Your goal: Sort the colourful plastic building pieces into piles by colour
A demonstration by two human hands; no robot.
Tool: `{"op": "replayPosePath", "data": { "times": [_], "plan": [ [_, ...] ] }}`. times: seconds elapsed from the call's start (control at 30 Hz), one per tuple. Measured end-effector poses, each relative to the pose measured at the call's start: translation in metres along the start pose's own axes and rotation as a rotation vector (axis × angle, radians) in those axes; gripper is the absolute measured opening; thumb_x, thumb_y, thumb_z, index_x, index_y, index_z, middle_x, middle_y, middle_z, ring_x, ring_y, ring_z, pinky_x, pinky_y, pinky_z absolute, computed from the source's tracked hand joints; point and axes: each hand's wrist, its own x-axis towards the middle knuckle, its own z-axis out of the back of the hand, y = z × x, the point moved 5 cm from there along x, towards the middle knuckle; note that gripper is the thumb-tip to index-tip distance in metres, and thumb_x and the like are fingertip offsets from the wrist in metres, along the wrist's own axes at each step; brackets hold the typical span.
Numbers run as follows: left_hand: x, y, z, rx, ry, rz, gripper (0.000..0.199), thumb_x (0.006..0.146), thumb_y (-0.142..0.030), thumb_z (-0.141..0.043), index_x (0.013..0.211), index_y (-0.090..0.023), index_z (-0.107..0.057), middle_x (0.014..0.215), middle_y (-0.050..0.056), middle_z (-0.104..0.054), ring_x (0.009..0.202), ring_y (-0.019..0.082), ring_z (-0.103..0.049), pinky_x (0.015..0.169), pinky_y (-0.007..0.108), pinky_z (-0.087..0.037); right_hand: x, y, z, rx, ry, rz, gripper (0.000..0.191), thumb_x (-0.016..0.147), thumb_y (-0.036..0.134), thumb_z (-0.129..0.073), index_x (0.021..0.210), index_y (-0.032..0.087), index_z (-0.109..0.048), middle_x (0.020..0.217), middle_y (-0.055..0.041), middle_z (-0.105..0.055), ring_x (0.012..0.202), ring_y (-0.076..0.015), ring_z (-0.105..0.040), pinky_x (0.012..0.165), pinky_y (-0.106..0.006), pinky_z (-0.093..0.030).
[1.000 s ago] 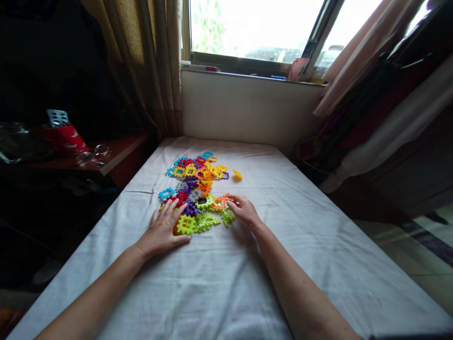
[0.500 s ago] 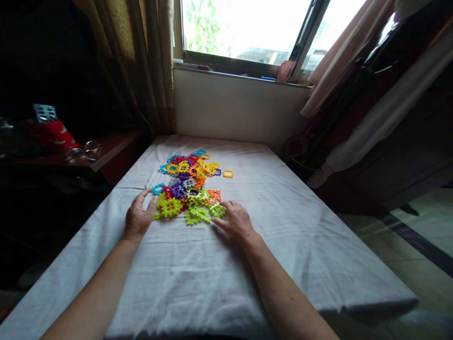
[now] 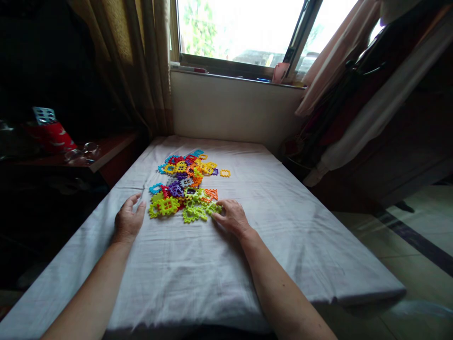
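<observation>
A heap of colourful plastic interlocking building pieces (image 3: 184, 179), notched at their edges, lies on the cloth in front of me. My right hand (image 3: 232, 217) is at the heap's near right side, its thumb and fingers closed about the edge of a lime-green interlocking piece (image 3: 213, 208). Left of the heap, my left hand (image 3: 129, 219) rests over the cloth with thumb and fingers apart, holding nothing. Nearest to it is another lime-green piece (image 3: 153, 210), with a gap between. A green windowed piece (image 3: 168, 206) lies on top at the front.
White cloth (image 3: 283, 245) covers the table. A yellow frame piece (image 3: 225, 173) lies apart to the right. On the dark side table (image 3: 116, 146) at left stand a red container (image 3: 53, 138) and glasses (image 3: 85, 153). Clothes (image 3: 339, 137) hang at right; a curtain (image 3: 141, 71) hangs by the window.
My left hand has drawn back leftward, away from the heap. The fingers of my right hand have closed in on the lime-green piece. The whole view has shifted slightly.
</observation>
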Motion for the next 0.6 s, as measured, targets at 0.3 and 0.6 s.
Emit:
{"op": "replayPosePath", "data": {
  "times": [0.3,0.6],
  "plan": [
    [0.002,0.004,-0.002,-0.021,0.011,0.032,0.051,0.081,-0.048,-0.054,0.123,-0.020,-0.063,0.121,0.011,-0.069,0.117,0.028,-0.064,0.106,0.043,-0.048,0.003,-0.011,0.003,-0.024,-0.090,0.026,0.030,0.085,0.038,-0.069,0.112,0.024,-0.072,0.115,-0.0074,-0.073,0.109,-0.0226,-0.062,0.097,-0.034,-0.044],
    [0.003,0.004,-0.002,-0.034,-0.002,0.024,0.051,0.080,-0.049,-0.054,0.121,-0.020,-0.065,0.114,0.011,-0.070,0.109,0.028,-0.066,0.102,0.044,-0.051,-0.012,-0.121,0.038,-0.172,-0.404,-0.572,0.025,0.084,0.035,-0.066,0.105,0.027,-0.077,0.113,-0.0128,-0.069,0.109,-0.0312,-0.060,0.093,-0.046,-0.044]
  ]
}}
